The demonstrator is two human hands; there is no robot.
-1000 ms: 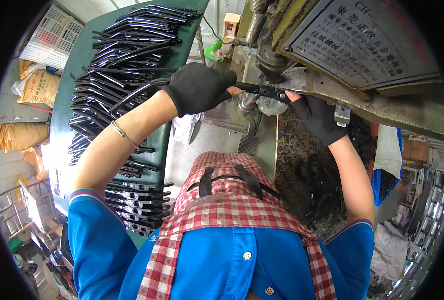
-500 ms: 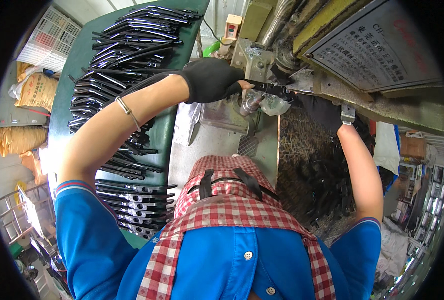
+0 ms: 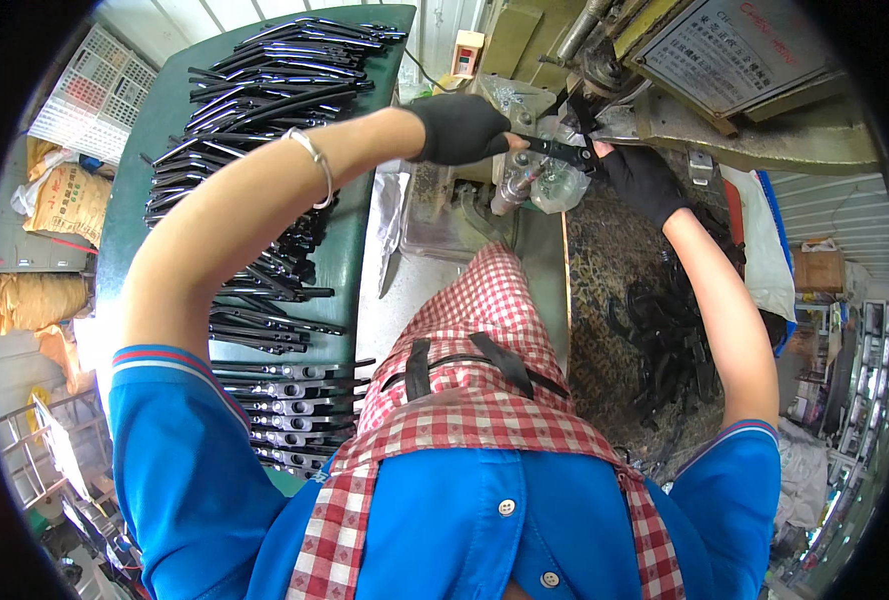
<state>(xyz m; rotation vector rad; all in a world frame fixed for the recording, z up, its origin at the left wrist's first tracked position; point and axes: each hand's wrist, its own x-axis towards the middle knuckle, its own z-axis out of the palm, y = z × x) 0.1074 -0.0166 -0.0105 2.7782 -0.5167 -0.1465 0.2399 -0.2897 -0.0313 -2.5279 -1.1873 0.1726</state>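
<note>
My left hand (image 3: 465, 130), in a black fingerless glove, is closed around one end of a slim black metal arm-like part (image 3: 557, 151). That part lies roughly level, just in front of the press's tooling. At its right end my right hand (image 3: 648, 186), gloved in black too, pinches with thumb and fingertips. Part of that grip is hidden by the glove. A narrow black strip (image 3: 582, 115) stands up beside the tooling, close to the held part. Just below the part sits a metal cylinder (image 3: 515, 188) with clear plastic wrap (image 3: 561, 188) beside it.
On the left, a green table (image 3: 125, 200) carries several rows of similar black arms (image 3: 295, 60). The green press body (image 3: 755, 60) with a plate overhangs at upper right. Small black pieces (image 3: 665, 340) are heaped on the worn brown surface at right. A white crate (image 3: 95, 85) stands far left.
My left hand has moved a little right and my right hand up, still at the black part's end. The part now slopes slightly down to the right. The whole view has shifted somewhat.
</note>
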